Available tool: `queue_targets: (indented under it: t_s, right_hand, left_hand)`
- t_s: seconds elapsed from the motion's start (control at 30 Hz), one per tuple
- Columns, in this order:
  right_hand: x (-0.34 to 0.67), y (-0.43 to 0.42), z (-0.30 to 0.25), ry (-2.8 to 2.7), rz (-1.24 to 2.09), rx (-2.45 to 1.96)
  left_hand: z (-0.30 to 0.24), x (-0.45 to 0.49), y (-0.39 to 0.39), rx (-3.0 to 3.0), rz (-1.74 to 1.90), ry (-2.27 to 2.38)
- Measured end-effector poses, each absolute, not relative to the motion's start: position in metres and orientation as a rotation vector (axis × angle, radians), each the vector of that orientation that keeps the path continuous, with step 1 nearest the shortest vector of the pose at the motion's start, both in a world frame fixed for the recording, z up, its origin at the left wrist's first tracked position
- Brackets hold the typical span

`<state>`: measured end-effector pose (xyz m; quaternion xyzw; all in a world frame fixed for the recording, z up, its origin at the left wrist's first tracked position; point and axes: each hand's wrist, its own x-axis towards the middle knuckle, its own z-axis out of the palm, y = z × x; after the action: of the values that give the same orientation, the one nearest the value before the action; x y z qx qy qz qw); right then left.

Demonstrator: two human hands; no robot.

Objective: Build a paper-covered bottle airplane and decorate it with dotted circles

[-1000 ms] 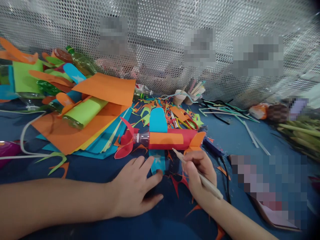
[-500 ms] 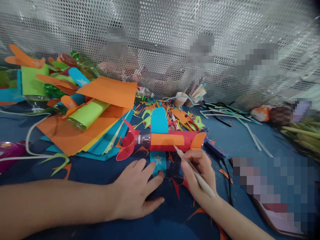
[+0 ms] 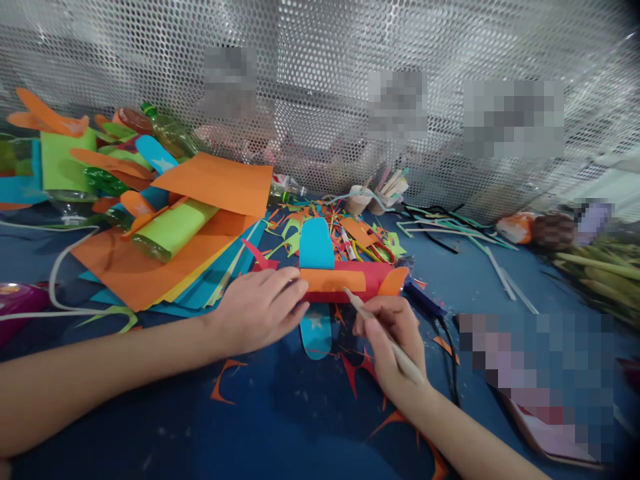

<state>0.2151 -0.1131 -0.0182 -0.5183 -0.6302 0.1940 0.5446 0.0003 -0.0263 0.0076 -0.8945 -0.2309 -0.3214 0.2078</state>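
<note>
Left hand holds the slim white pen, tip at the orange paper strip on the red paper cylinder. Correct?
No: the head view shows the right hand, not the left hand, holding the slim white pen. The pen's tip is at the orange paper strip on the red paper cylinder.

Lighting's kinda soft and flat, with whitish glare speckling the perforated screen (image 3: pixel 325 40) up top, the near part of the tabletop (image 3: pixel 250 440) pretty dark, wide-angle stretch and mushy detail toward the sides, a black corner top right, and blocky pixelation over several spots.
</note>
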Motion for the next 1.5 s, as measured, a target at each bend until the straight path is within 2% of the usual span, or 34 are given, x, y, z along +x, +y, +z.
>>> queue_targets:
  t_s: [0.4,0.63,0.97,1.5]
  right_hand:
    - [0.205,-0.106,0.0,-1.727,0.378,-1.286]
    - [0.19,-0.077,0.02,-1.528,0.382,-1.294]
    - [0.195,-0.063,0.012,-1.356,0.525,-1.31]
    - [0.194,-0.061,0.013,-1.458,0.46,-1.404]
  left_hand:
    - [-0.01,0.002,-0.01,-2.483,-0.826,-0.649]
    - [-0.018,0.002,-0.004,-2.436,-0.944,-0.623]
    - [-0.023,0.002,-0.003,-2.442,-0.947,-0.597]
    - [-0.021,0.002,-0.002,-2.449,-0.937,-0.579]
